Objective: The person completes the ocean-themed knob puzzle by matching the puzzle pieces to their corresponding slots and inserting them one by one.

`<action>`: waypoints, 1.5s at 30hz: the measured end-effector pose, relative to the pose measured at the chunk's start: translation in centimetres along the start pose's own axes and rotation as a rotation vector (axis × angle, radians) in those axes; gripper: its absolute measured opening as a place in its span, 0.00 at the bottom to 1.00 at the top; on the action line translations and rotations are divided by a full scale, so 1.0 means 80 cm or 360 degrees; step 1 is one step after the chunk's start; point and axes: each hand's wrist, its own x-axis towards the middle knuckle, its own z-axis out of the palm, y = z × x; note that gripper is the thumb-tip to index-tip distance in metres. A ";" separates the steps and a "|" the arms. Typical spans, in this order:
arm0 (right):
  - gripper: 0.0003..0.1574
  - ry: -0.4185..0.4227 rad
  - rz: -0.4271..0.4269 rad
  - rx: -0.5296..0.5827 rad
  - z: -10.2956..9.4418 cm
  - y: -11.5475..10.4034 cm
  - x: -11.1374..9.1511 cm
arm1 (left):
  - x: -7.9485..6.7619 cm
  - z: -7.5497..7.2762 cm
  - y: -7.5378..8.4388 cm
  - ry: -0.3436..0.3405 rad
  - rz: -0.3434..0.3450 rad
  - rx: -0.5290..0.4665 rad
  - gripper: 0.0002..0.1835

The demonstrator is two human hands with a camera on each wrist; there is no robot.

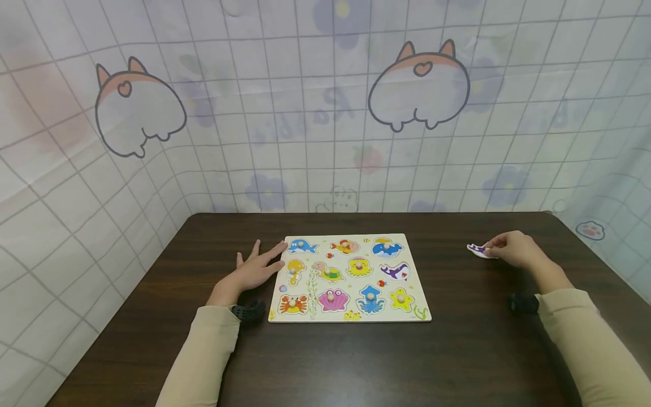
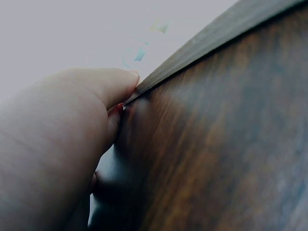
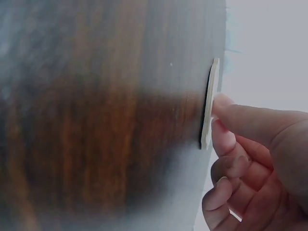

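Note:
A pale wooden puzzle board [image 1: 325, 316] with colourful sea animals lies flat on the dark table. My left hand [image 1: 250, 275] rests at its left side, fingers spread, fingertips touching the edge; the left wrist view shows the thumb [image 2: 115, 84] against the board's corner. Off to the right, my right hand [image 1: 516, 250] pinches a purple-and-white puzzle piece [image 1: 476, 249] between thumb and fingers. The right wrist view gives that thin piece [image 3: 210, 106] edge-on, at or just above the tabletop; its knob is hidden. A matching purple picture [image 1: 396, 272] shows on the board, with no knob visible.
Knobbed pieces such as the crab [image 1: 293, 304], pink shell [image 1: 333, 301] and yellow starfish [image 1: 402, 299] sit in the board. The brown table [image 1: 356, 362] stretches around it. A white gridded cloth [image 1: 325, 141] hangs behind and at both sides.

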 end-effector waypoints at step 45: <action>0.09 -0.0018 -0.0436 0.0160 0.035 -0.157 -0.024 | 0.001 0.001 -0.004 -0.0013 0.0024 -0.0027 0.34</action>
